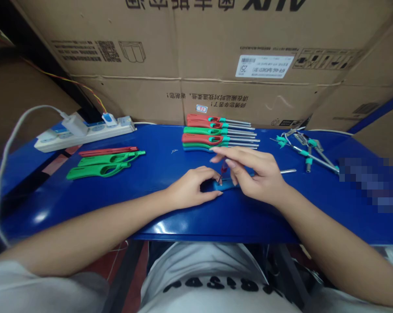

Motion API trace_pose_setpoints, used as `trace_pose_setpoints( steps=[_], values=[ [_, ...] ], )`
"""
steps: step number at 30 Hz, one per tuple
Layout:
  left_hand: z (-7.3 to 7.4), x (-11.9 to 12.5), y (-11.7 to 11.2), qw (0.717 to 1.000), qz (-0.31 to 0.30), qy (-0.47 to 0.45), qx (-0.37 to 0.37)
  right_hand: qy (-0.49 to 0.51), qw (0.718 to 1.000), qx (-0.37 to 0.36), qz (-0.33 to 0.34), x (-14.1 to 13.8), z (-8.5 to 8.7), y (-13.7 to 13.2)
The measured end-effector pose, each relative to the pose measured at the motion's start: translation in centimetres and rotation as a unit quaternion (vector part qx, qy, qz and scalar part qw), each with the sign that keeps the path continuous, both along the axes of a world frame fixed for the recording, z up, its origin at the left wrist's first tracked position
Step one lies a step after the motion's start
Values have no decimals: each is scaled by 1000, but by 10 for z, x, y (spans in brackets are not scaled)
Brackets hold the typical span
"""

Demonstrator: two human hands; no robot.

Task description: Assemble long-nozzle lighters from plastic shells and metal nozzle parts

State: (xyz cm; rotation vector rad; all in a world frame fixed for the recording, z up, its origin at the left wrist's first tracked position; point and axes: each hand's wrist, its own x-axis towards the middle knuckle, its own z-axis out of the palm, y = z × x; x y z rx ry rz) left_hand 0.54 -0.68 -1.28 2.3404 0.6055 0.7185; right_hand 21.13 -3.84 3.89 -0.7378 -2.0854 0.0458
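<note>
- Holding the end of a blue lighter (229, 184), the left hand (196, 188) has its fingers bent and its thumb set opposite, with this end between them.
- The right hand (258, 176) is closed with thumb and fingers around a small dark red screwdriver (223, 168); its tip points down to the handle of the blue lighter. Whether the tip touches a screw, I cannot tell.
- The blue lighter lies on the blue table (248, 227), nearer to the person than the stack of lighters (198, 138); the right hand hides its middle part, and a metal tube (288, 171) comes out beyond that hand.
- The stack of lighters has red, green and blue handles, and its metal tubes point to the right.
- To the left of the stack are two green shell pieces (95, 171) and, just behind them, red pieces (108, 152).
- Farther behind these, also left of the stack, there is a white power strip (120, 128) with plugs.
- To the right of the stack, metal tubes with teal parts (304, 153) lie crossed.
- Behind the stack stands a large cardboard sheet (151, 98) with upside-down printing.
</note>
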Motion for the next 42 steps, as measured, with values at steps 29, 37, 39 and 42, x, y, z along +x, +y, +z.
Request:
trace_pose_setpoints(
  steps=[29,37,39,42],
  values=[
    [1,1,0,1000,-3,9,16,17,998,52,-15,-4,-4,2],
    [0,0,0,1000,4,2,30,-46,998,36,-13,-2,-8,0],
    [1,0,-1,1000,3,3,27,-1,999,-46,18,-3,-7,1],
    [2,0,-2,1000,0,3,21,48,992,-105,42,-4,-5,2]
  ],
)
